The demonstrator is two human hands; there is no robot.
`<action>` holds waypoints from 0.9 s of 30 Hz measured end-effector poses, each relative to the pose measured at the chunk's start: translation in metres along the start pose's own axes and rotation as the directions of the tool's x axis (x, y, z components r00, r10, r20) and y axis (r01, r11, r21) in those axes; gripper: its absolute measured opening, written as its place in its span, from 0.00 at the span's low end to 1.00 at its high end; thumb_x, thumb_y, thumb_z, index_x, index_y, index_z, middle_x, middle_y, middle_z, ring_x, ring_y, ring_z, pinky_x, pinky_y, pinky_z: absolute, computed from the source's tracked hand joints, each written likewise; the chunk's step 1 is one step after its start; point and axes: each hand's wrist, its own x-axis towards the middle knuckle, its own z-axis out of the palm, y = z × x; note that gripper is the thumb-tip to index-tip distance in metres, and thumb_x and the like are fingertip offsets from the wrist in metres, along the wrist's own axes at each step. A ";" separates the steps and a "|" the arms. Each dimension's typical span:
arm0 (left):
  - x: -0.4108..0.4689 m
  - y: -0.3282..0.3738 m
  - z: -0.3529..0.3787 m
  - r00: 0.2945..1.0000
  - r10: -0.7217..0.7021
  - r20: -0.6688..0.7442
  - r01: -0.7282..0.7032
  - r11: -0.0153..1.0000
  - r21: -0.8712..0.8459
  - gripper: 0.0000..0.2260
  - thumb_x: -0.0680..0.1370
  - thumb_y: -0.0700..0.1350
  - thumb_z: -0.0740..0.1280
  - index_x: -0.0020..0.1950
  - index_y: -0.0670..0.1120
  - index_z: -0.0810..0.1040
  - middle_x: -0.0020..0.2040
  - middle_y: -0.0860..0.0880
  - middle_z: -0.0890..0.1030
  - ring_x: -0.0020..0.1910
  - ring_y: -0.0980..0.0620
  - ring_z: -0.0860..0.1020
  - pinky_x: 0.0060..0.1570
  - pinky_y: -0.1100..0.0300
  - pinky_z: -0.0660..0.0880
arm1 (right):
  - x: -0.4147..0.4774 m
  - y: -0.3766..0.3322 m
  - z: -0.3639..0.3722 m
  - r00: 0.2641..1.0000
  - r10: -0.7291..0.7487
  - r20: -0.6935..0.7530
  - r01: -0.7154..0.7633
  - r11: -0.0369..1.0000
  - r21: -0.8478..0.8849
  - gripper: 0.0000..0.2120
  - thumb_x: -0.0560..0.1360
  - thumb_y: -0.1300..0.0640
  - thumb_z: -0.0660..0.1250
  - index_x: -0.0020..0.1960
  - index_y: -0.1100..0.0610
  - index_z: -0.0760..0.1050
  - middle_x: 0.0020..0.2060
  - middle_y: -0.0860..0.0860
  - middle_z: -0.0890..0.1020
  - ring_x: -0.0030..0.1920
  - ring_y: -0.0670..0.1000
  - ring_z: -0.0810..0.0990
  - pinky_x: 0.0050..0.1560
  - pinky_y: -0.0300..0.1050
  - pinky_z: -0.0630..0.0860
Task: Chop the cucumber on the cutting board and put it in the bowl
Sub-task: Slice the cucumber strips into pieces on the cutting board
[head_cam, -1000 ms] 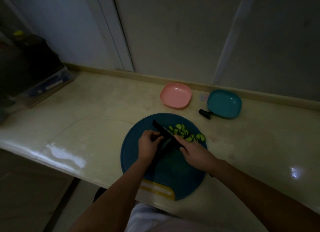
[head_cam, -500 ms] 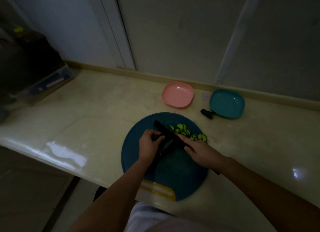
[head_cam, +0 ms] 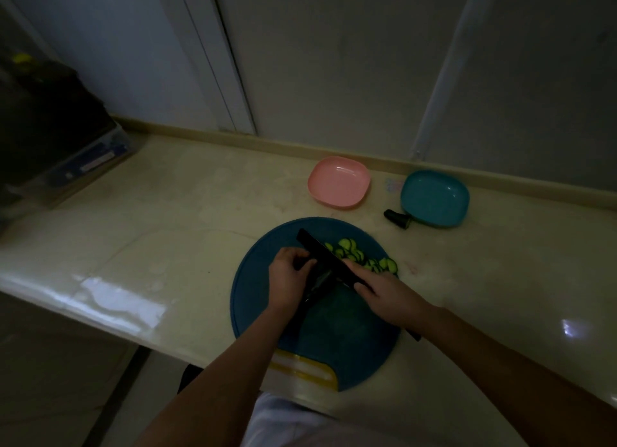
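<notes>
Head view: in dim light, a round blue board (head_cam: 267, 316) lay on the pale counter (head_cam: 187, 219), its yellow grip end toward the person. The left hand (head_cam: 288, 281) was curled over the dark uncut cucumber (head_cam: 315, 289) near the board's middle, fingertips tucked and touching the side of the blade. How much cucumber remained under the hand could not be told. The right hand (head_cam: 387, 293) gripped the knife (head_cam: 329, 261) with fingers wrapped round the handle, whose butt stuck out past the wrist at the board's right edge. The black blade ran diagonally up and left, across the cucumber. Pale green slices (head_cam: 354, 254) lay in a loose heap on the board just beyond the blade. A pink bowl (head_cam: 339, 186) and a teal bowl (head_cam: 434, 198) sat farther back by the wall, well apart from the board. A dark cucumber stub (head_cam: 397, 219) lay touching the teal bowl's left edge. A dark box (head_cam: 66, 139) stood at the far left.
</notes>
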 end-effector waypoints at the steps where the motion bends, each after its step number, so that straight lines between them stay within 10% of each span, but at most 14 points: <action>1: 0.000 0.000 0.001 1.000 -0.004 0.002 0.004 1.000 0.000 0.07 0.71 0.40 0.73 0.47 0.41 0.80 0.45 0.50 0.76 0.44 0.56 0.75 0.42 0.75 0.65 | 0.000 -0.001 -0.001 1.000 -0.003 0.005 0.003 1.000 -0.006 0.25 0.81 0.57 0.55 0.75 0.46 0.54 0.51 0.50 0.78 0.42 0.42 0.76 0.42 0.32 0.72; 5: 0.000 -0.001 0.002 1.000 -0.011 0.000 0.011 1.000 -0.001 0.07 0.71 0.40 0.73 0.48 0.41 0.80 0.45 0.50 0.76 0.44 0.56 0.74 0.43 0.74 0.66 | 0.001 -0.002 -0.005 1.000 0.008 0.015 -0.008 1.000 -0.005 0.24 0.81 0.57 0.55 0.75 0.47 0.54 0.48 0.45 0.72 0.35 0.34 0.67 0.35 0.24 0.65; 27: -0.001 0.001 -0.004 1.000 0.001 0.029 -0.001 1.000 -0.002 0.05 0.71 0.39 0.73 0.44 0.42 0.79 0.43 0.50 0.76 0.42 0.56 0.74 0.40 0.76 0.65 | 0.000 -0.010 0.011 1.000 -0.003 -0.028 0.003 1.000 0.013 0.26 0.80 0.56 0.54 0.75 0.46 0.51 0.52 0.59 0.79 0.48 0.54 0.78 0.53 0.52 0.76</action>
